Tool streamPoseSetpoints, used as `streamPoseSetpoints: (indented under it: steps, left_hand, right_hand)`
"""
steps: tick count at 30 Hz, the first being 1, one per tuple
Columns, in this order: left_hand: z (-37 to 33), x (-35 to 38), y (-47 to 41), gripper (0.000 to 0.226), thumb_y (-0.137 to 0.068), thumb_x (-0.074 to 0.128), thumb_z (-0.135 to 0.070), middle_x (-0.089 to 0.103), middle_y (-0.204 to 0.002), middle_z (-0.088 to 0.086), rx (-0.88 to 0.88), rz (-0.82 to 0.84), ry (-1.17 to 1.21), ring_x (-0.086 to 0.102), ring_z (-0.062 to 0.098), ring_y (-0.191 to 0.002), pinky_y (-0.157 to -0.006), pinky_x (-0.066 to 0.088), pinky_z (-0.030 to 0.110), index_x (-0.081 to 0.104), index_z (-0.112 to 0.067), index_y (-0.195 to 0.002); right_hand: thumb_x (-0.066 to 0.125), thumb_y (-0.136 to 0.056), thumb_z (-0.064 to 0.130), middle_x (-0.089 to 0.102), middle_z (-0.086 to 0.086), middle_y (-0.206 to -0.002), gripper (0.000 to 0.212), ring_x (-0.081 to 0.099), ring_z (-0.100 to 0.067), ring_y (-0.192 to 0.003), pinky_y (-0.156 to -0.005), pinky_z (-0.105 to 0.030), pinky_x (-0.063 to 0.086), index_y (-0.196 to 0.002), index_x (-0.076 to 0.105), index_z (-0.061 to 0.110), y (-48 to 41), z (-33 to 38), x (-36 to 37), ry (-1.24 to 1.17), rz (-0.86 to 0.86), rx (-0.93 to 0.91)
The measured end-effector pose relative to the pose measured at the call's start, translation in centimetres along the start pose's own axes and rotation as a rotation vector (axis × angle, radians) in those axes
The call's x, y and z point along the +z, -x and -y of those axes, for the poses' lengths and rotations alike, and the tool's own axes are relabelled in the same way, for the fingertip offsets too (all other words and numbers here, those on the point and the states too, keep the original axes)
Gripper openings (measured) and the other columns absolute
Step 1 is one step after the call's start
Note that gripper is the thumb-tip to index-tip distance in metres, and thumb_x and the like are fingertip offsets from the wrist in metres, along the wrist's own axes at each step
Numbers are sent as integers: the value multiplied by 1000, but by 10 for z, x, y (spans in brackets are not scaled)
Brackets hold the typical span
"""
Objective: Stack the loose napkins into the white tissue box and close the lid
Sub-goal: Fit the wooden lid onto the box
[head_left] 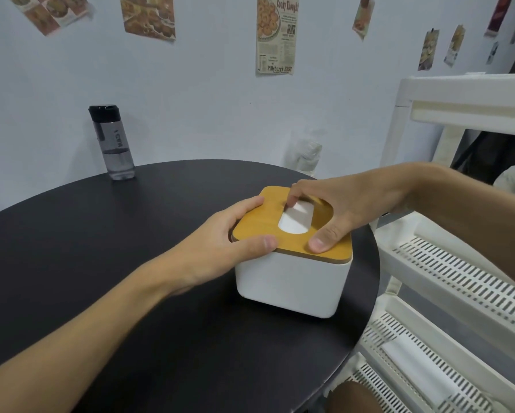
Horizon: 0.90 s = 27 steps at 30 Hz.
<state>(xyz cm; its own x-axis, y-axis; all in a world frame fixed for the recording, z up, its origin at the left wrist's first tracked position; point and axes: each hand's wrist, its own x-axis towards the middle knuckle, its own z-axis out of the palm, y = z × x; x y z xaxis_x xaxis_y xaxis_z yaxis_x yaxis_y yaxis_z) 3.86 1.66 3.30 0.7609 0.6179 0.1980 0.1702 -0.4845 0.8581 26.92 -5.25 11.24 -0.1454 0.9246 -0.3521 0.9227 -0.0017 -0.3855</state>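
The white tissue box (292, 281) stands on the right part of the round black table (107, 263). Its yellow wooden lid (259, 225) lies on top, and white napkins (295, 219) show through the oval slot. My left hand (220, 248) grips the lid's left edge, thumb on the near rim and fingers over the far side. My right hand (345, 210) holds the lid's right side, with its thumb pressing on the near right corner and a fingertip dipping into the slot.
A clear water bottle with a black cap (113, 144) stands at the table's far left. A white plastic rack (459, 263) with slotted shelves sits close on the right. The wall behind carries several paper cuttings.
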Motion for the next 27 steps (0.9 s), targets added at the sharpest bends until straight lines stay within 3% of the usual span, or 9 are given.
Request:
streamPoseSetpoints:
  steps: [3,7,10,13,16,20,23,27]
  left_hand:
    - [1,1,1,99,-64,63,-69,47,-130,-33,40,-15,-48,52,-19,-109,-84,39,0,36,-34,-152]
    - [2,-2,7,76,-78,64,-61,53,-130,-31,46,-42,-91,53,-14,-112,-87,39,2,44,-35,-147]
    - [2,-4,13,56,-89,65,-52,60,-124,-29,47,-118,-54,59,-7,-112,-88,45,7,48,-36,-140]
    - [0,0,21,61,-84,63,-43,58,-134,-20,58,-188,31,59,-7,-117,-91,48,13,47,-29,-140]
    - [-1,7,24,70,-80,66,-47,66,-125,-17,3,-212,135,60,0,-118,-99,47,26,40,-33,-144]
    - [-1,16,27,84,-74,80,-54,70,-121,-13,-142,-208,367,59,10,-124,-114,39,43,38,-39,-145]
    - [-3,24,30,64,-78,71,-48,69,-123,-14,-155,-184,432,61,9,-121,-103,48,36,50,-32,-137]
    - [-5,31,30,60,-78,68,-45,68,-124,-16,-155,-191,455,62,3,-118,-106,45,33,53,-33,-135]
  right_hand:
    - [71,-57,66,45,18,-122,87,52,-7,-107,-81,-21,45,-133,37,40,0,2,-1,-7,14,8]
    - [73,-45,78,42,22,-122,105,50,-4,-108,-79,-17,42,-136,37,40,3,5,-5,38,33,-4]
    - [70,-55,72,41,28,-120,93,48,-1,-109,-81,-16,39,-137,39,42,9,7,0,15,-11,-7]
    - [70,-58,78,42,21,-131,76,42,-4,-126,-91,-17,36,-124,52,45,21,12,5,85,-97,-46]
    - [64,-54,76,38,17,-143,70,26,-8,-142,-102,-27,29,-116,56,43,28,26,9,144,-99,-73]
    - [67,-55,75,37,17,-130,66,46,-8,-117,-89,-27,37,-110,48,45,24,27,16,116,-56,-36]
    - [69,-59,81,34,22,-128,63,46,2,-98,-80,-22,36,-109,46,51,24,17,14,69,-15,-65]
    - [68,-58,77,29,28,-137,65,39,8,-114,-91,-22,37,-117,44,59,29,-1,17,10,-4,-114]
